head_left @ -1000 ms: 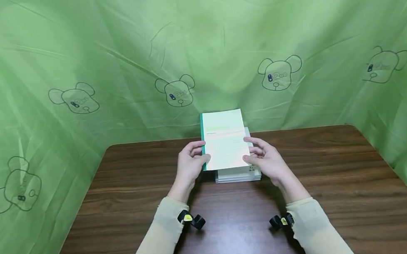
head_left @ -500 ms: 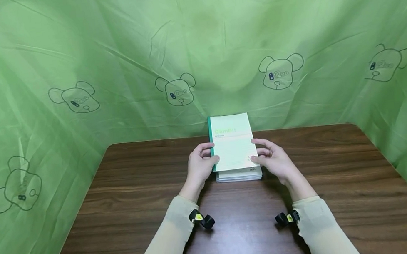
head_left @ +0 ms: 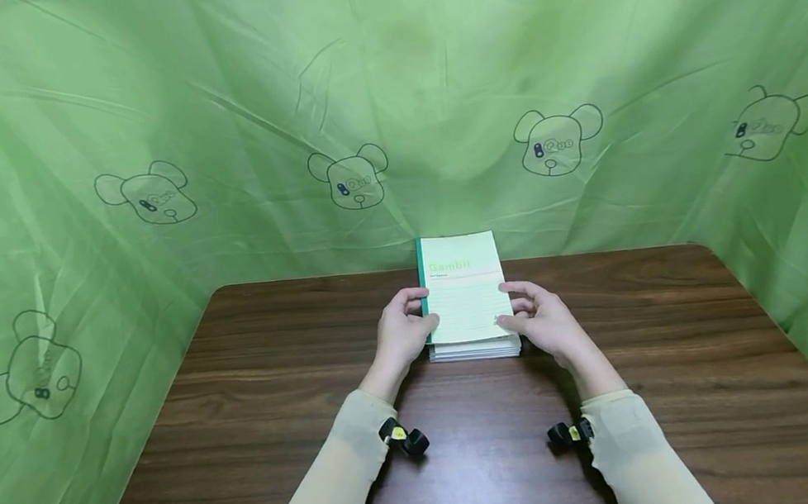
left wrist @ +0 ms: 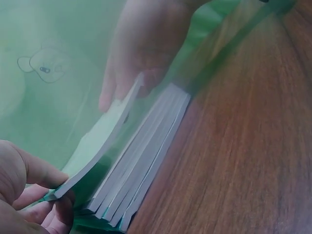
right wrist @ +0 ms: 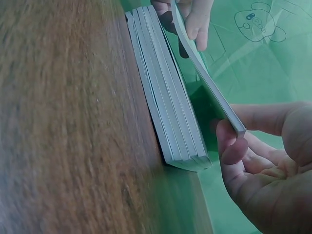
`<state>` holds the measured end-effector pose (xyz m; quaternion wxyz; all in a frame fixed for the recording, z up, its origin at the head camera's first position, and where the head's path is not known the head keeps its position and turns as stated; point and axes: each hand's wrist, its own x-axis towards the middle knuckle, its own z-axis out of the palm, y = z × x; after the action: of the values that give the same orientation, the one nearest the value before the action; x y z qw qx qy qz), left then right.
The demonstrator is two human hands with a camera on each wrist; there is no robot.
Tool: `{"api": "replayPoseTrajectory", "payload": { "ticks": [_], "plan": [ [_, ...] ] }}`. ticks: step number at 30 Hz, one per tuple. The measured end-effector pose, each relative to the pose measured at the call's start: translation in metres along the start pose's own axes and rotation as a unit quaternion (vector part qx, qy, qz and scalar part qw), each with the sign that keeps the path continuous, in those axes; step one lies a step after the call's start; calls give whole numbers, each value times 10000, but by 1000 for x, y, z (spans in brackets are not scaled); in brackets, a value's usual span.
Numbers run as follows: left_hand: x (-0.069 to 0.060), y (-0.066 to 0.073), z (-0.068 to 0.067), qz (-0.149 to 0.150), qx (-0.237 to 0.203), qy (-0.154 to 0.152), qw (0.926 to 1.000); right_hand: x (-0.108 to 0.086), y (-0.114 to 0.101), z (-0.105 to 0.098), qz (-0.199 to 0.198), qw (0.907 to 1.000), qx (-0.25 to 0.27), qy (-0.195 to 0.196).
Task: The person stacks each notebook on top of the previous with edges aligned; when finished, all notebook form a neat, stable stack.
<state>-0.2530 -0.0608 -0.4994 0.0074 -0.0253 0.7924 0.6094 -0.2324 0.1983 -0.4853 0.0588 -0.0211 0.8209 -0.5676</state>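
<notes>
A notebook [head_left: 465,295] with a pale cover, green lettering and a green spine hangs a little above a stack of similar notebooks [head_left: 475,350]. My left hand [head_left: 401,331] pinches its spine edge, thumb on top and fingers beneath. On the opposite edge, my right hand [head_left: 542,319] grips it the same way. In the left wrist view the held notebook [left wrist: 105,131] bows slightly, with a gap between it and the stack [left wrist: 141,161]. That gap also shows in the right wrist view, between the notebook [right wrist: 207,73] and the stack [right wrist: 165,87].
The stack lies at the far middle of a brown wooden table [head_left: 256,402]. Right behind the table hangs a green cloth [head_left: 234,72] printed with bear-head outlines, and it also closes in both sides.
Both hands have carried the notebook to the right and down, so it now lines up over the stack. Over the last half second it has only sunk slightly.
</notes>
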Motion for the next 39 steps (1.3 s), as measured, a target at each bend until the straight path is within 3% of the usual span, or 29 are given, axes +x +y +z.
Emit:
{"api": "replayPoseTrajectory", "payload": {
  "ticks": [13,30,39],
  "plan": [
    [-2,0,2,50,602,-78,9981,-1,0,-1,108,9990,-438,-69],
    [-3,-3,-1,246,987,-185,9946,-1,2,-8,36,9949,-955,318],
    [0,-7,-2,254,1241,-245,9916,1,10,-7,12,9954,-904,328]
  ]
}}
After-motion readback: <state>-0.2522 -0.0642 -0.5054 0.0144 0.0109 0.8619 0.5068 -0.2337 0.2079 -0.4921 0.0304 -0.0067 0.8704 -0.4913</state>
